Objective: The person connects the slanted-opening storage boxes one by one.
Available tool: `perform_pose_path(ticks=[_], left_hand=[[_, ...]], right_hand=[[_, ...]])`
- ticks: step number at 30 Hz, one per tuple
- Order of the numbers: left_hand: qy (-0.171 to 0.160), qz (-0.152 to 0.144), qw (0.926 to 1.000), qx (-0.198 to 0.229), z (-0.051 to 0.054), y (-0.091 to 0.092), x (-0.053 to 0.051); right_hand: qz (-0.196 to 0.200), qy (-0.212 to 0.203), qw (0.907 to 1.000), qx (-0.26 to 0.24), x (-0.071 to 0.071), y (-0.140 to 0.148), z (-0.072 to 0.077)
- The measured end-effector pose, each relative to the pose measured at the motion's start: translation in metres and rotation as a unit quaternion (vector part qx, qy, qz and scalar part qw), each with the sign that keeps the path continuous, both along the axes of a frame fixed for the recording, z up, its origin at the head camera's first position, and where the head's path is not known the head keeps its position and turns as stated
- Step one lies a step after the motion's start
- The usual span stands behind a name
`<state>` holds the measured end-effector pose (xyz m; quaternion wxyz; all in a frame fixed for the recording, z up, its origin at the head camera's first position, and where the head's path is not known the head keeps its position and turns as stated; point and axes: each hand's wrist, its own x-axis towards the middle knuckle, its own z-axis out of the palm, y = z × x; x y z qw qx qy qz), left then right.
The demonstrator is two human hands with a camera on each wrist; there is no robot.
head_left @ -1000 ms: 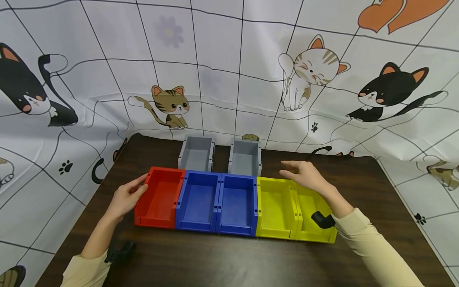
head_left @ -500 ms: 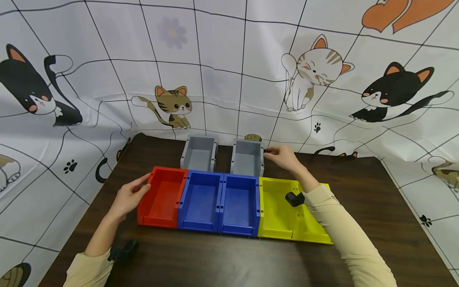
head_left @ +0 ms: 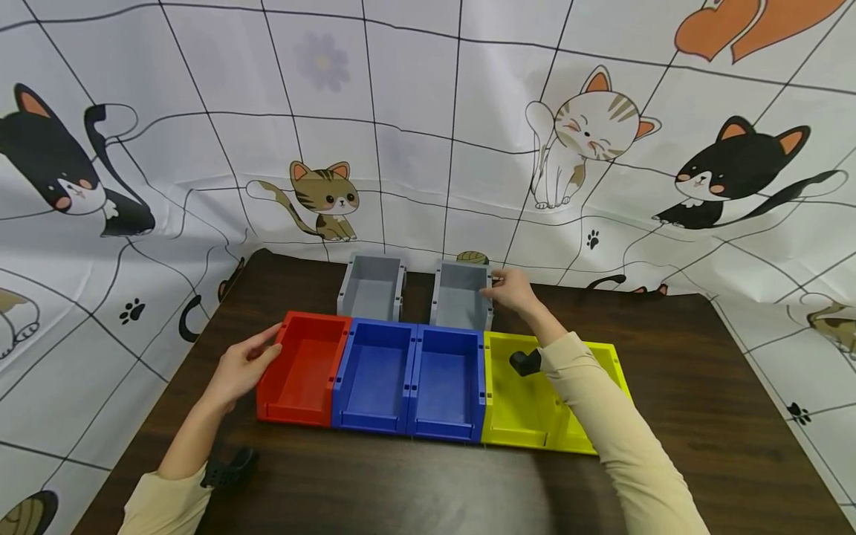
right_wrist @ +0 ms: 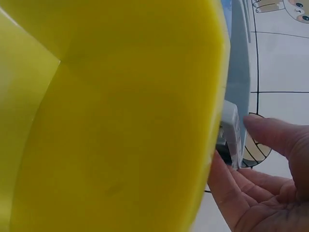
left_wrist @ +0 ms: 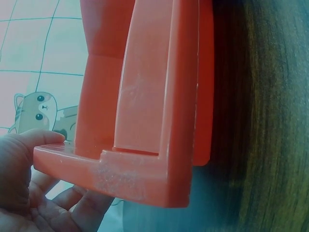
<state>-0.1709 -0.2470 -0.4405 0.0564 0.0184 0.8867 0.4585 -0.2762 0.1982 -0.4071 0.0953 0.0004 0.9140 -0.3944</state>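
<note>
Though apart, left hand (head_left: 237, 371) in a grip on red bin (head_left: 301, 371), outstretched right hand (head_left: 516, 290) likewise on gray bin (head_left: 460, 299).

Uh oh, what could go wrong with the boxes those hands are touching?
First, the right hand holds the right gray box by one side only, so it might twist or slip if lifted. Second, that box sits close behind the right blue box and could bump it if pulled forward. Third, the left hand grips the red box at its left side; a tug might pull it out of line with the row.
</note>
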Motion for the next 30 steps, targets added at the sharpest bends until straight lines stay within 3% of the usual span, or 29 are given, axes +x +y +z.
perform_pose_path(ticks=[10,18,23,30], left_hand=[[-0.006,0.001,1.0,0.005,0.001,0.0,0.0],[-0.013,0.0,0.9999,0.001,0.001,0.001,0.001],[-0.013,-0.004,0.9999,0.001,0.002,0.001,0.001],[-0.012,-0.009,0.9999,0.0,0.003,0.0,0.001]], right_hand=[[-0.042,-0.016,0.9987,-0.023,-0.004,-0.006,-0.005],[-0.09,-0.001,0.9952,-0.039,-0.003,-0.006,-0.003],[-0.118,0.02,0.9911,-0.059,-0.002,0.001,0.001],[-0.129,0.016,0.9882,-0.082,0.001,0.022,0.01]])
